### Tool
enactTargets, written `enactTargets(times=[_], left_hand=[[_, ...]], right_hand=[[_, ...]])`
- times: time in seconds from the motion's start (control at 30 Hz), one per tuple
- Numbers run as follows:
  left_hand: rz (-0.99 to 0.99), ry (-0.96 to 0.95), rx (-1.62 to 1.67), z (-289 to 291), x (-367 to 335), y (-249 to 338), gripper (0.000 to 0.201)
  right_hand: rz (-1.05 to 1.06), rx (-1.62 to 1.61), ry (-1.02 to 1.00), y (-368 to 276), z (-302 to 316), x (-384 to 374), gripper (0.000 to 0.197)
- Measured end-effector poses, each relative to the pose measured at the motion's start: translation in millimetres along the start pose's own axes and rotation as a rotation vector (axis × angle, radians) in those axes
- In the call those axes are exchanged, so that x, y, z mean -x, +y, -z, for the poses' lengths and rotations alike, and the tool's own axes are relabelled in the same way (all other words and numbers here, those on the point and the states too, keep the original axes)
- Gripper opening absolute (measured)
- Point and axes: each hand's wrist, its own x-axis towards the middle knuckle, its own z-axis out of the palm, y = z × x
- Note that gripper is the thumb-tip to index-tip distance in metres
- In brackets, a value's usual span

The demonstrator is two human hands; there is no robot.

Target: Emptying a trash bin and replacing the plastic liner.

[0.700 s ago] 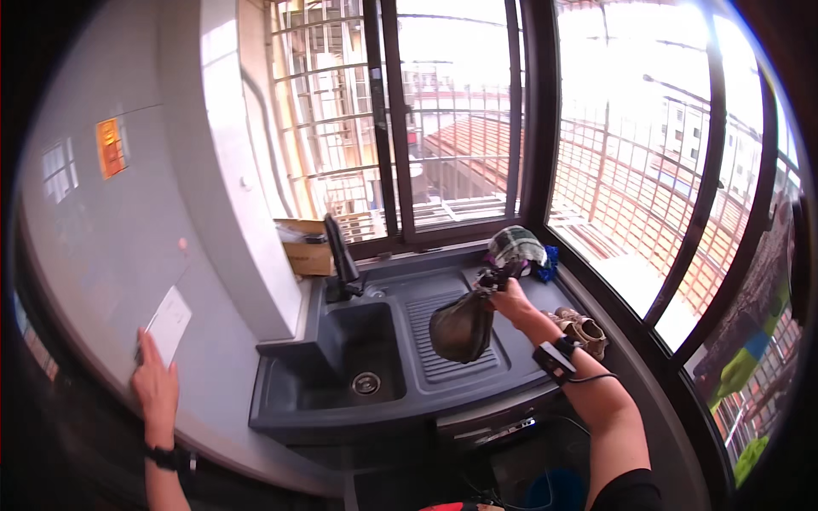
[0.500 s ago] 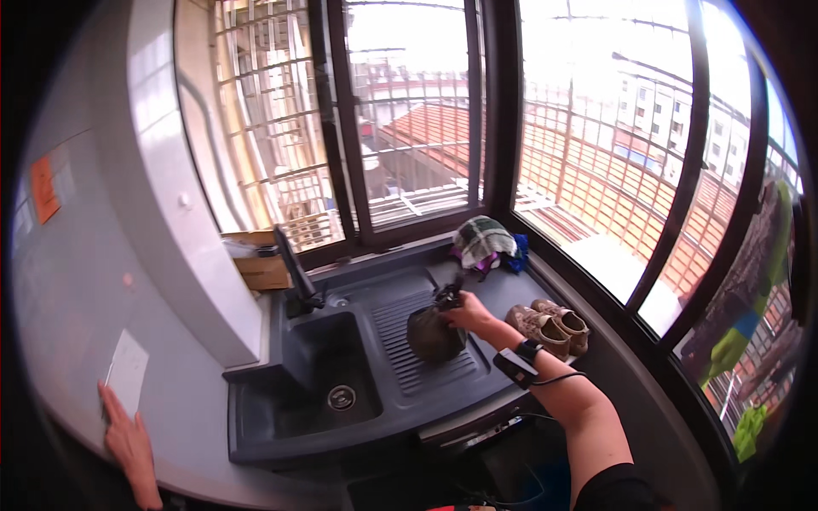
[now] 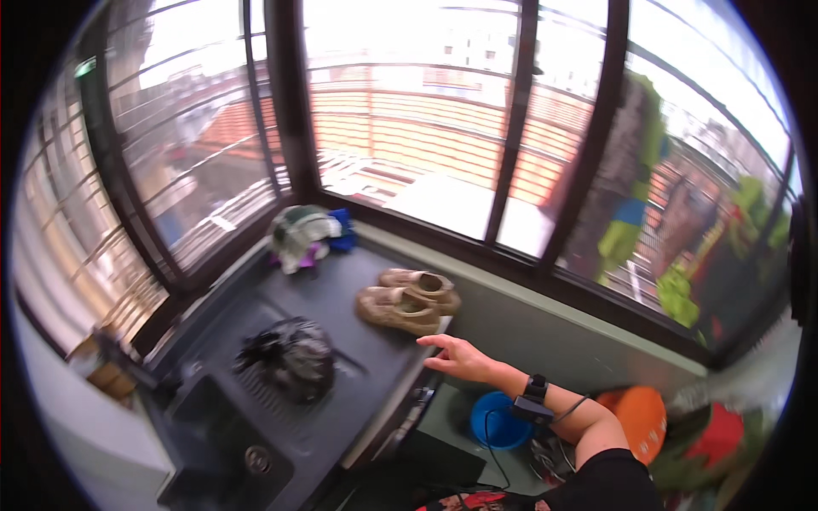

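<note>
My right hand (image 3: 460, 356) is past the front edge of the dark grey sink unit (image 3: 332, 264), its fingers stretched out and nothing in them. Just beyond its fingertips stands a pair of light brown shoes (image 3: 400, 307), side by side on the sink's flat top. A knotted black plastic bag (image 3: 298, 358), rounded with something inside that I cannot make out, rests on the ribbed drainboard to the left. The wrist wears a black band with a small device (image 3: 532, 407) and a cable. My left hand is out of view.
Bunched cloths (image 3: 300, 238) lie in the far corner by the barred windows. The sink basin (image 3: 226, 426) is at lower left, a cardboard box (image 3: 102, 375) behind it. On the floor at right are a blue bucket (image 3: 501, 422) and an orange item (image 3: 639, 422). Clothes (image 3: 630, 179) hang at the right.
My right hand has let go of the black bag and drawn away to the right, beside the shoes. The view has turned right, and my left hand has dropped out of it.
</note>
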Motion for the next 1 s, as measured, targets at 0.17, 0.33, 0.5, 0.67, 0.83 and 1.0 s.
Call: enactTargets(times=[0.17, 0.33, 0.5, 0.67, 0.83, 1.0], left_hand=[[-0.094, -0.211, 0.644, -10.6, -37.3, 160.0, 0.037], [-0.376, -0.264, 0.816, -5.9, -38.5, 265.1, 0.032], [-0.520, -0.164, 0.932, 39.6, -32.1, 339.4, 0.028], [-0.521, -0.148, 1.040, 91.8, -0.3, 415.9, 0.027], [-0.639, -0.151, 1.149, 131.6, 39.6, 512.8, 0.026], [-0.721, -0.146, 1.174, 192.9, 69.9, 581.0, 0.026]], right_hand=[[-0.167, -0.067, 0.309, 32.2, 83.4, 96.5, 0.043], [-0.355, -0.163, 0.678, 65.3, 170.5, 242.8, 0.037], [-0.449, -0.049, 1.174, 116.5, 259.9, 407.3, 0.038], [-0.408, 0.030, 1.848, 175.6, 376.5, 573.7, 0.043], [-0.412, 0.237, 2.156, 233.7, 485.5, 691.1, 0.051], [-0.431, 0.168, 2.157, 247.2, 520.5, 687.0, 0.054]])
